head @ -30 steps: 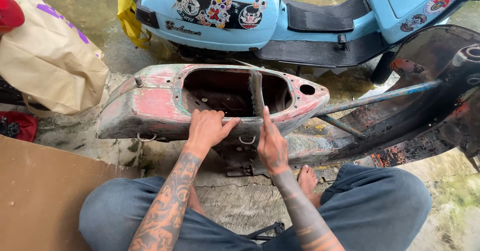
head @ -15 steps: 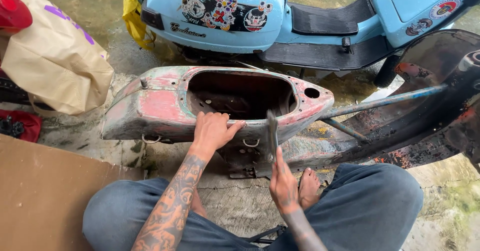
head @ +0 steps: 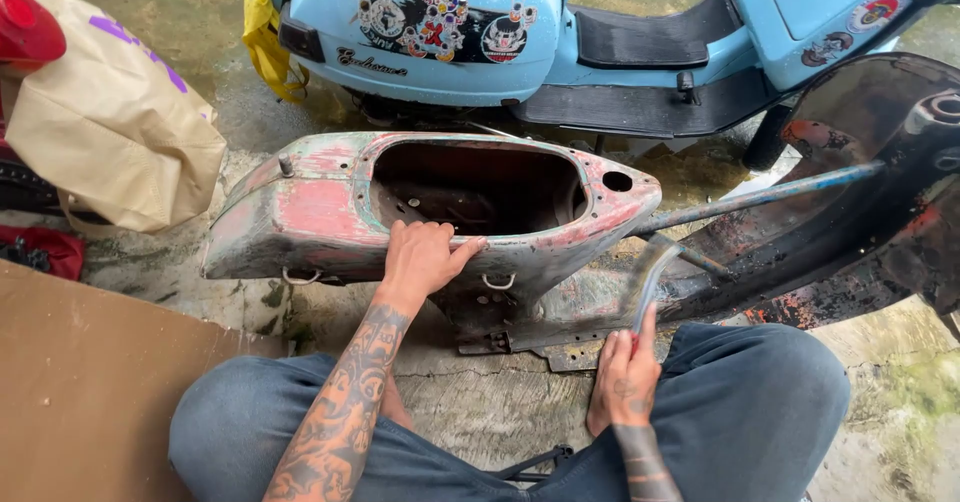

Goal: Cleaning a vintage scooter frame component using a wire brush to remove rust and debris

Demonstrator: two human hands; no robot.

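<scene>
Scooter shell (head: 330, 212): stripped, faded red and green, lying on wet concrete floor (head: 470, 412) just ahead of crossed legs.
Left hand (head: 422, 257): flat on shell's near rim, fingers spread, gripping nothing.
Right hand (head: 625, 374): closed around thin curved metal strip (head: 648, 280), held upright beside shell's tail.
Behind: light blue scooter (head: 560, 32) with stickers.
Left side: tan bag (head: 110, 122), cardboard sheet (head: 80, 392).

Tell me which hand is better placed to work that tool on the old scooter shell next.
Right: the right hand already grips the metal tool; the left hand is pressed flat on the stripped scooter shell, bracing it.
</scene>
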